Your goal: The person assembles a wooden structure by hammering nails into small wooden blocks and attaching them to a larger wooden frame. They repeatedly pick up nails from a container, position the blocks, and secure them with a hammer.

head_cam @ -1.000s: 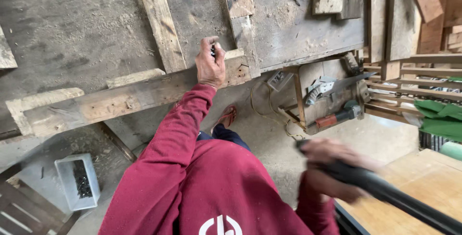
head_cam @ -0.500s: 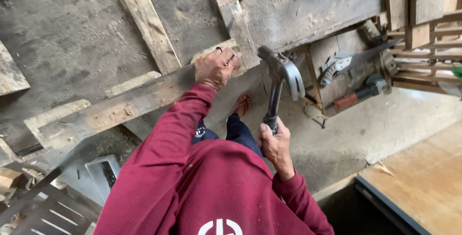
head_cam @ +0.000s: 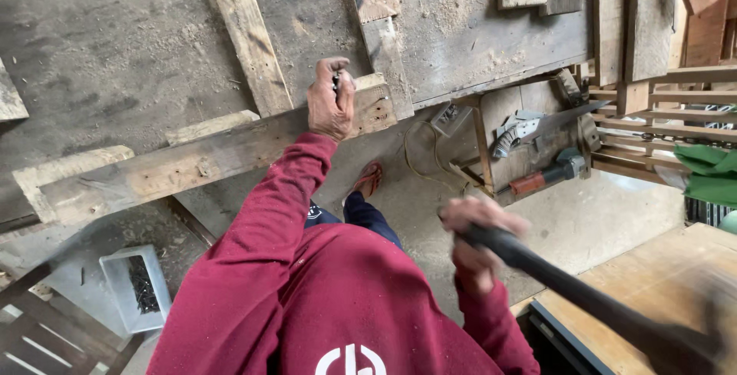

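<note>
My left hand [head_cam: 330, 102] pinches a small dark nail [head_cam: 335, 83] upright on the right end of a long weathered plank [head_cam: 192, 164], which lies across a dusty grey workbench [head_cam: 115, 52]. My right hand [head_cam: 476, 244] grips the black handle of a hammer [head_cam: 583, 298]. The hammer is drawn back low to my right and blurred, and its head is smeared near the bottom right corner. Red sleeves cover both arms.
Other boards [head_cam: 246, 29] lie on the bench. A grey tray of nails [head_cam: 138, 287] sits on the floor at lower left. A handsaw [head_cam: 537, 125] and an orange-handled tool [head_cam: 545, 175] rest under the bench edge. A wooden panel [head_cam: 652, 283] is at lower right, and my sandalled foot [head_cam: 368, 179] shows below.
The hammer, raised near the plank's end half a second ago, has swung back down to the lower right. My left hand has stayed at the nail.
</note>
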